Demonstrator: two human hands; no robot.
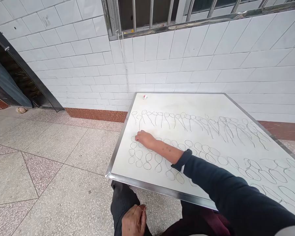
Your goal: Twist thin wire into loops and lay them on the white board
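Rests the left hand (134, 220) on the dark trousers (122, 198), below the near edge of the table, with fingers curled in and pressed together and thumb against the forefinger. Reaches with the right arm, in a navy sleeve (211, 170), from the lower right over the white table (181, 101) with its metal rim. Has figure-eight loops (158, 163), thin and dark, in rows over the near half of the table; cannot tell drawn line from wire or cord. Holds the right hand (142, 137) at the left end of these rows, back upward, fingertips bent down to the loops; cannot tell pinched from spread. Shows, farther on, a row of tailed loops (171, 118), crowded and overlapping toward the right. Has a small red-and-white item (145, 97) near the far left corner. Ends at a tiled wall (68, 55), with a hanging cord (127, 75) and window bars (151, 13).
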